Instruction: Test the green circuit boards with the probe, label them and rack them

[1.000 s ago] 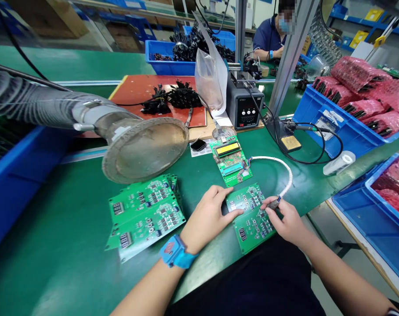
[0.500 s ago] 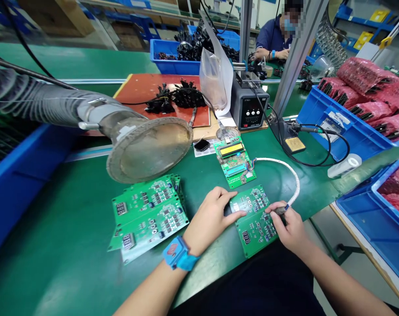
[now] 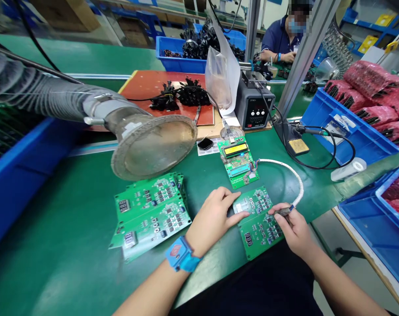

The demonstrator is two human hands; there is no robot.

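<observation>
Pinching the probe (image 3: 284,211) over the circuit board (image 3: 257,224) at the view's four o'clock, the right hand (image 3: 295,231) appears mid-work, the spread left hand (image 3: 212,215) steadying the board, the status of the board stack (image 3: 153,215) at eight o'clock unclear.

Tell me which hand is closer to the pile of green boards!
Left. The left hand is just right of the pile of boards; the right hand is farther right, gripping a cabled probe.

Green circuit board (image 3: 260,237) — white cable (image 3: 301,188) — yellow display (image 3: 236,149).
</observation>
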